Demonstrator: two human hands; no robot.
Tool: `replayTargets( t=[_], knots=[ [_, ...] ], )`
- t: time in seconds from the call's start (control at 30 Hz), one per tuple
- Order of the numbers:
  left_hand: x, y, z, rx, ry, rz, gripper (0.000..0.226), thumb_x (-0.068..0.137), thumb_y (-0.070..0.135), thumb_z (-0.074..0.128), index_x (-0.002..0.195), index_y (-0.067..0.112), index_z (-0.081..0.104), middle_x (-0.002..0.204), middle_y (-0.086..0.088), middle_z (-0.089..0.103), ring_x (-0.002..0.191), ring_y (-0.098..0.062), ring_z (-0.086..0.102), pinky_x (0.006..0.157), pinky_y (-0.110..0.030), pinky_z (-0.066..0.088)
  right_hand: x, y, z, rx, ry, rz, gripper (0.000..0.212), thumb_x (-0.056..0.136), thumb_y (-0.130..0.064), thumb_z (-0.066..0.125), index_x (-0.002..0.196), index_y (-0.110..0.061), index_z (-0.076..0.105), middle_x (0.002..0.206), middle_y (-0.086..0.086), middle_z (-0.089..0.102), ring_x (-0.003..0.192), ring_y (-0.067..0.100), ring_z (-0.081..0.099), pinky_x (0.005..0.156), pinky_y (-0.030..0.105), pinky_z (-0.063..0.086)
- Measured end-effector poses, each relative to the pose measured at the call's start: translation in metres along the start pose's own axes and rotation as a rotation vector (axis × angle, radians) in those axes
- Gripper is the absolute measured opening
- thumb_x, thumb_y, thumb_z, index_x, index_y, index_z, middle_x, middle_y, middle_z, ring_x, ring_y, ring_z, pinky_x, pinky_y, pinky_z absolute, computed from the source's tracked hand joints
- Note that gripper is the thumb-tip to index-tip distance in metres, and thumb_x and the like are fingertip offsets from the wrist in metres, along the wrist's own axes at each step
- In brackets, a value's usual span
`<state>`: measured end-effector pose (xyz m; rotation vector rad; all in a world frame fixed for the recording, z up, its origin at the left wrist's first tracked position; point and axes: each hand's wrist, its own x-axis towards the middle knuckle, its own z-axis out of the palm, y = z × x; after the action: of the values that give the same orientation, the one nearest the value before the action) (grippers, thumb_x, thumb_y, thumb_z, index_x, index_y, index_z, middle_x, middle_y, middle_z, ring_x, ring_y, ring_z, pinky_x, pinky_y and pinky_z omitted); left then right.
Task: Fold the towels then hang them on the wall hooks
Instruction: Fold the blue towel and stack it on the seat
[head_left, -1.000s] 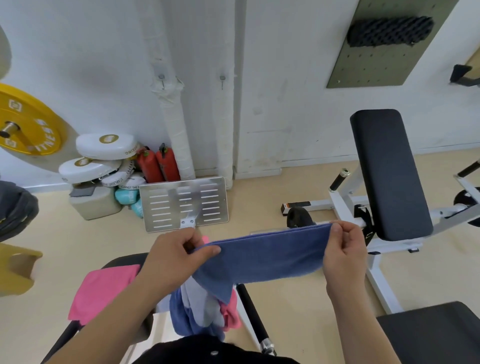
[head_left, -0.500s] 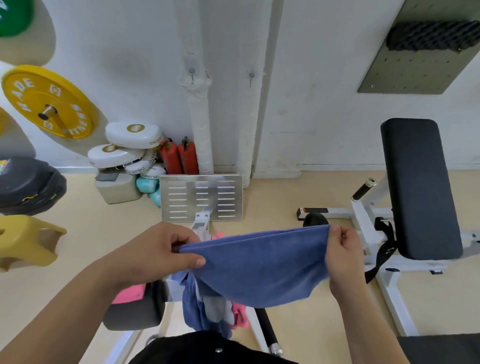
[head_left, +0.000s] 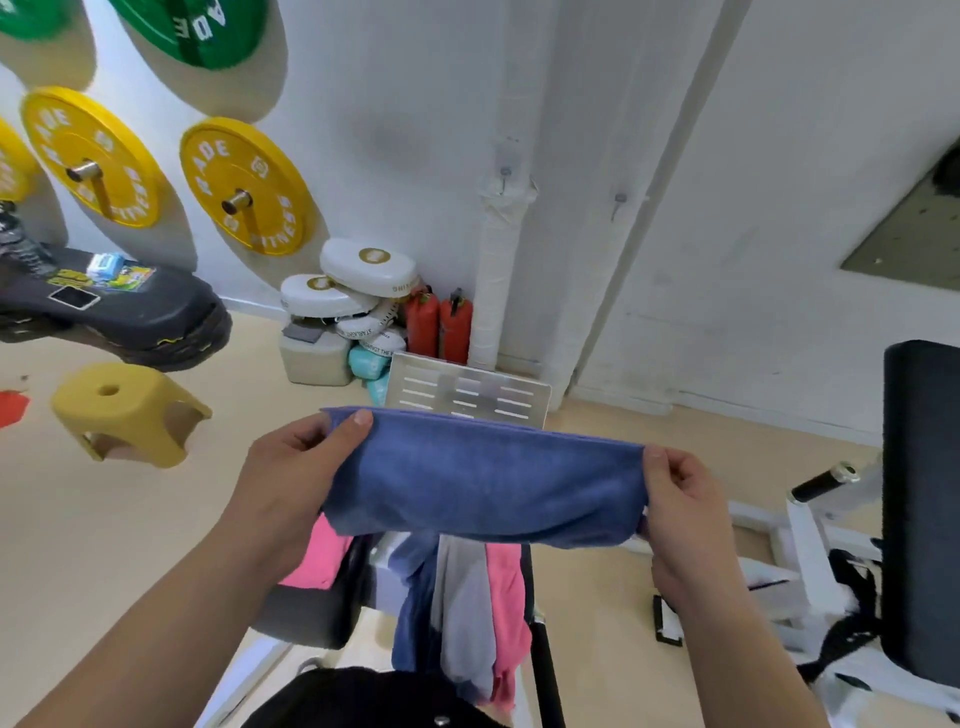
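A blue towel (head_left: 483, 483), folded into a wide band, is stretched between both hands in front of me. My left hand (head_left: 296, 473) pinches its left end, thumb on top. My right hand (head_left: 680, 499) pinches its right end. Beneath it hang more towels (head_left: 467, 613), blue, grey and pink, over a bench below me, and a pink towel (head_left: 319, 558) lies on the bench pad. Two small wall hooks, the left hook (head_left: 504, 176) and the right hook (head_left: 618, 202), are fixed to the white wall ahead.
Yellow weight plates (head_left: 244, 187) hang on the wall at left. A yellow stool (head_left: 124, 410), white pads (head_left: 363, 280), two red extinguishers (head_left: 441, 325) and a slotted metal plate (head_left: 467, 395) stand on the floor. A black-padded bench (head_left: 919, 493) is at right.
The view turned left and closer to the wall. The towel is held higher and flatter between my hands, its sagging lower fold drawn up.
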<state>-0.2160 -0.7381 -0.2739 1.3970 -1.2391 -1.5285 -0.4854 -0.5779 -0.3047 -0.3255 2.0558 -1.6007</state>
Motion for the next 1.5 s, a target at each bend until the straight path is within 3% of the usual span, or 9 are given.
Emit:
replayTargets(
  t=[0.17,0.33,0.4,0.5,0.9,1.07,1.27,1.37,1.5],
  knots=[
    [0.004,-0.002,0.003,-0.091,-0.028,-0.158,0.019,0.096,0.029,0.070,0.096,0.013,0.080,0.089,-0.010,0.080,0.074,-0.023,0.072,0.077,-0.042,0.060,-0.029,-0.024,0.044,0.058,-0.145,0.012,0.015,0.106,-0.023,0.054,0.104,-0.012,0.064,0.096,0.008,0.074,0.084,0.026,0.073,0.065,0.040,0.063],
    [-0.017,0.003,0.015,0.158,-0.196,0.001,0.021,0.101,0.034,0.060,0.099,0.032,0.081,0.092,0.007,0.080,0.089,-0.012,0.073,0.083,-0.035,0.059,-0.079,-0.033,0.103,-0.020,-0.315,-0.084,0.016,0.099,-0.022,0.065,0.085,-0.024,0.071,0.085,0.002,0.076,0.086,0.026,0.075,0.080,0.048,0.064],
    [-0.024,0.001,0.015,0.207,-0.244,0.054,0.023,0.102,0.029,0.058,0.101,0.034,0.080,0.095,0.013,0.080,0.092,-0.002,0.073,0.082,-0.025,0.055,-0.099,-0.033,0.125,-0.080,-0.348,-0.130,0.015,0.096,-0.023,0.069,0.083,-0.030,0.074,0.084,-0.006,0.077,0.084,0.013,0.073,0.080,0.035,0.061],
    [-0.017,-0.003,-0.003,0.271,-0.254,0.074,0.023,0.103,0.030,0.054,0.103,0.036,0.076,0.098,0.012,0.077,0.094,-0.002,0.071,0.083,-0.022,0.055,-0.115,-0.030,0.147,-0.124,-0.319,-0.153,0.014,0.095,-0.029,0.070,0.083,-0.037,0.075,0.082,-0.013,0.077,0.079,0.002,0.072,0.073,0.022,0.056],
    [0.038,0.019,-0.086,0.320,-0.480,0.146,0.022,0.102,0.025,0.057,0.096,0.039,0.073,0.097,0.010,0.071,0.090,-0.002,0.067,0.076,-0.012,0.050,-0.151,-0.047,0.237,0.047,-0.239,-0.122,0.016,0.096,-0.014,0.070,0.087,-0.021,0.081,0.089,0.006,0.079,0.093,0.025,0.076,0.093,0.052,0.059],
    [0.058,0.018,-0.104,0.307,-0.509,0.218,0.022,0.096,0.014,0.066,0.095,0.034,0.077,0.093,0.009,0.074,0.087,-0.003,0.069,0.076,-0.019,0.054,-0.172,-0.048,0.248,-0.085,-0.260,-0.106,0.022,0.102,-0.040,0.059,0.097,-0.031,0.078,0.101,-0.003,0.073,0.098,0.013,0.072,0.092,0.043,0.059],
    [0.080,0.044,-0.136,0.156,-0.644,0.181,0.027,0.103,0.008,0.055,0.104,0.027,0.075,0.091,0.010,0.078,0.083,-0.001,0.068,0.074,-0.016,0.053,-0.156,-0.043,0.248,-0.016,-0.147,-0.025,0.023,0.095,-0.029,0.070,0.113,-0.044,0.070,0.111,-0.010,0.073,0.110,0.010,0.069,0.086,0.024,0.056],
    [0.083,0.068,-0.152,-0.069,-0.766,0.105,0.019,0.103,0.017,0.055,0.108,0.019,0.073,0.095,-0.001,0.077,0.087,-0.007,0.069,0.073,-0.017,0.054,-0.140,-0.046,0.242,0.068,-0.439,0.071,0.036,0.096,-0.040,0.069,0.128,-0.024,0.067,0.132,0.005,0.070,0.124,0.021,0.066,0.106,0.043,0.053],
    [0.092,0.082,-0.164,-0.190,-0.621,0.164,0.019,0.101,0.029,0.058,0.100,0.032,0.077,0.097,0.005,0.079,0.091,-0.006,0.071,0.076,-0.017,0.056,-0.136,-0.051,0.240,0.129,-0.657,0.076,0.034,0.098,-0.038,0.056,0.095,-0.012,0.076,0.097,0.000,0.075,0.098,0.014,0.072,0.096,0.035,0.058]
  ],
)
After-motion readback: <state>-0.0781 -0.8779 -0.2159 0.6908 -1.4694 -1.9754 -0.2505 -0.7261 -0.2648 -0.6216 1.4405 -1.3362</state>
